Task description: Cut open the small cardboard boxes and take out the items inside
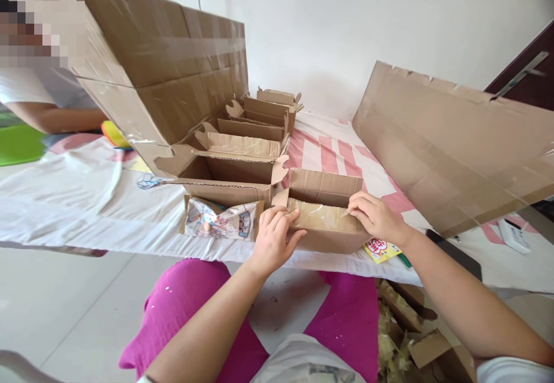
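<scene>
Here's the box, plain brown cardboard, open at the top, a squat oblong sitting right at the near edge of the cloth, between the two hands. A shiny strip of tape lies wrinkled across its near upper part, catching the light, while the far flap stands up with faint ribbing. The right hand is at the box's right end, thumb and fingertips pressed together, pinching the end of the tape. The left hand lies over the box's near left corner, thumb held apart from the fingers; whether it grips the card, I can't tell. Left of the box, a crinkled, glossy packet lies close by; just beyond it, a row of open boxes runs back, with raw, wavy edges and curved, notched flaps, alongside a tall taped carton. By the box's right corner there's a yellow packet. A smooth panel leans farther right. In front of the box the edge leaves little room; behind it, striped cloth opens a lane between row and panel.
</scene>
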Available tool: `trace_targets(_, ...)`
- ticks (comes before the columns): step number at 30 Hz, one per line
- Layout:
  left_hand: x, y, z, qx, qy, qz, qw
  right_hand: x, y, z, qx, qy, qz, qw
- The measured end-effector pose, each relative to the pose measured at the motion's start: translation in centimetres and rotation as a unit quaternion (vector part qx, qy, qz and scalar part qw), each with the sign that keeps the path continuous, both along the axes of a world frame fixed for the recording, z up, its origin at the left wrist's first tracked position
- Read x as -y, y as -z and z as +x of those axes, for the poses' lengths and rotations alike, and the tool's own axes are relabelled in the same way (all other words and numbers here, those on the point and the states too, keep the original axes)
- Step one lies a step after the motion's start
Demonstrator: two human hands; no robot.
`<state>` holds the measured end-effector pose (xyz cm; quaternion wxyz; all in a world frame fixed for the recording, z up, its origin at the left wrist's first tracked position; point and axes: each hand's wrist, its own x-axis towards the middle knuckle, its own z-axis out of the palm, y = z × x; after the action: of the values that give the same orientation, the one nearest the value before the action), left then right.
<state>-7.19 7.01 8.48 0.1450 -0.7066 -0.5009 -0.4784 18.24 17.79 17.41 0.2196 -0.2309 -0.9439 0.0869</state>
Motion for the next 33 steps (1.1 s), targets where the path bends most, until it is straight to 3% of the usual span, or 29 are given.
trace_targets(4,-0.1,0.1,0.1,0.005,-0.003,0.005,1.0,0.2,-0.1,-0.4,-0.007,0.013,0.006,1.0)
trace_targets(11,0.0,-0.2,-0.1,-0.016,-0.006,0.003,1.0,0.3,0.1,-0.4,0.012,-0.027,0.106,0.994)
trace_targets(22,0.0,-0.2,-0.6,-0.03,-0.005,-0.008,1.0,-0.3,-0.3,1.3,0.052,-0.042,0.014,0.998)
trace_targets(25,-0.1,0.1,-1.0,-0.011,-0.023,0.007,1.0,-1.8,-0.1,4.3,0.033,0.003,0.031,0.999)
trace_targets(29,-0.5,0.4,-0.9,0.008,-0.008,0.017,1.0,-3.0,-0.4,8.6,-0.032,0.129,0.092,0.987)
trace_targets(31,-0.7,0.4,-0.5,0.011,0.004,0.02,1.0,-2.4,-0.8,8.9,-0.063,0.154,0.106,0.98)
trace_targets(33,-0.8,0.5,-0.1,0.018,0.003,0.022,1.0,-1.1,-1.1,7.4,-0.058,0.126,0.106,0.985)
